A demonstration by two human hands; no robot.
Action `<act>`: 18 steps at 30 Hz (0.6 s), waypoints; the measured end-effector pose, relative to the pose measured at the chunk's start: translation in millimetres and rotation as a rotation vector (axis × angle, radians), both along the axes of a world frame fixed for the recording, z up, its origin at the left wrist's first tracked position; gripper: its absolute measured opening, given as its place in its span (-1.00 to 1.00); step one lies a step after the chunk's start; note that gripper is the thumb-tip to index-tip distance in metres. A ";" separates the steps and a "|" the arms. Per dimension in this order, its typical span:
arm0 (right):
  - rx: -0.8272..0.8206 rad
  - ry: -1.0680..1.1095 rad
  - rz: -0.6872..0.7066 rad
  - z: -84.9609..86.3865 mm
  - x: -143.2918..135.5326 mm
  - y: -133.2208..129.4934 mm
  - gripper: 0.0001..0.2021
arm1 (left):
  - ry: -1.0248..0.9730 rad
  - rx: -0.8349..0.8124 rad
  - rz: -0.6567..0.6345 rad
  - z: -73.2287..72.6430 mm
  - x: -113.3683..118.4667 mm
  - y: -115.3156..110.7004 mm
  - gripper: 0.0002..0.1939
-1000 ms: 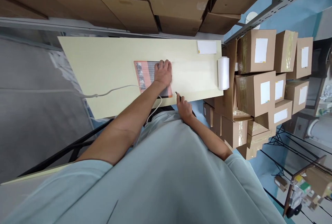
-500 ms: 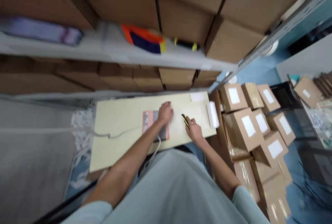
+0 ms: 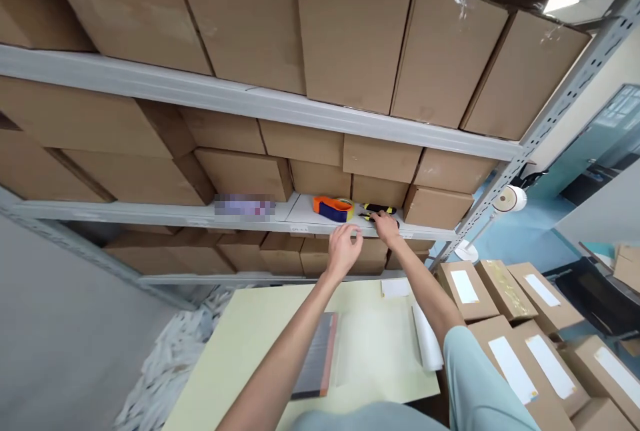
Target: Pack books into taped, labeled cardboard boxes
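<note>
My right hand [image 3: 386, 226] is at the edge of the middle shelf, its fingers closed around a black-and-yellow utility knife [image 3: 368, 218]. Just behind it on the shelf lies another black-and-yellow tool [image 3: 379, 208]. In front of the shelf edge hovers my left hand [image 3: 345, 248], fingers bent with a gap between thumb and fingertips, nothing visible in it. An orange and dark-blue tape dispenser [image 3: 333, 208] sits on the shelf behind my left hand. Below, a flat grey packet with a pink-orange edge [image 3: 316, 354] lies on the pale table [image 3: 240, 351], partly covered by my left forearm.
Cardboard boxes [image 3: 350, 31] fill the metal rack. A purplish, pixelated object [image 3: 245, 207] lies on the shelf. A white roll [image 3: 427, 338] and a white paper [image 3: 395, 287] are on the table. Labelled boxes [image 3: 510, 358] stand stacked to the right; a white fan [image 3: 509, 199] stands behind.
The view has tilted up towards the rack. My right hand has carried the utility knife from above the table to the shelf. My left hand has left the packet and risen to the shelf edge.
</note>
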State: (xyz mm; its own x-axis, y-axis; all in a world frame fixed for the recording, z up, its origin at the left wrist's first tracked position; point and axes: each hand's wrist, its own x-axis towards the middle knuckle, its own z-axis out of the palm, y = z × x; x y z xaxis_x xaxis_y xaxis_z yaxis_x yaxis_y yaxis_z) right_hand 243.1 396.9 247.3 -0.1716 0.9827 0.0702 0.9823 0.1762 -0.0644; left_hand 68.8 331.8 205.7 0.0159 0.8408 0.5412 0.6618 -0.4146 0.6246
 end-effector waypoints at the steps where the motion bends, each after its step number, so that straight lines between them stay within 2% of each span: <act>1: -0.013 -0.012 0.001 0.8 2.4 5.6 -0.52 | 0.003 -0.008 0.013 -4.9 -10.7 -3.0 -0.82; 3: -0.007 -0.022 0.003 -2.9 7.8 10.4 -0.50 | -0.001 -0.098 0.086 -27.0 -35.6 -12.3 -0.81; 5: 0.079 0.022 0.012 -19.2 9.7 3.6 -0.53 | -0.029 -0.291 0.227 -64.3 -62.4 -29.2 -0.79; 7: 0.201 0.140 0.053 -54.8 4.7 -18.8 -0.57 | -0.059 -0.527 0.394 -113.2 -87.6 -57.2 -0.74; 9: 0.189 0.269 0.157 -109.6 -7.5 -60.6 -0.58 | -0.057 -0.740 0.529 -166.6 -108.0 -95.0 -0.66; 10: 0.103 0.313 0.229 -141.2 -15.7 -88.3 -0.58 | -0.042 -0.841 0.579 -192.7 -115.6 -115.6 -0.62; 12: -0.186 0.344 0.409 -203.7 -34.2 -151.6 -0.59 | 0.005 -1.026 0.633 -239.9 -125.4 -154.5 -0.59; 14: -0.496 0.320 0.582 -255.7 -51.6 -212.3 -0.58 | 0.050 -1.150 0.627 -278.4 -128.6 -184.2 -0.61; 16: -0.703 0.286 0.661 -293.4 -62.1 -257.4 -0.57 | 0.072 -1.200 0.592 -307.1 -127.8 -201.3 -0.59; 18: -0.787 0.266 0.627 -318.5 -63.0 -283.1 -0.55 | 0.059 -1.188 0.550 -326.5 -126.5 -207.3 -0.54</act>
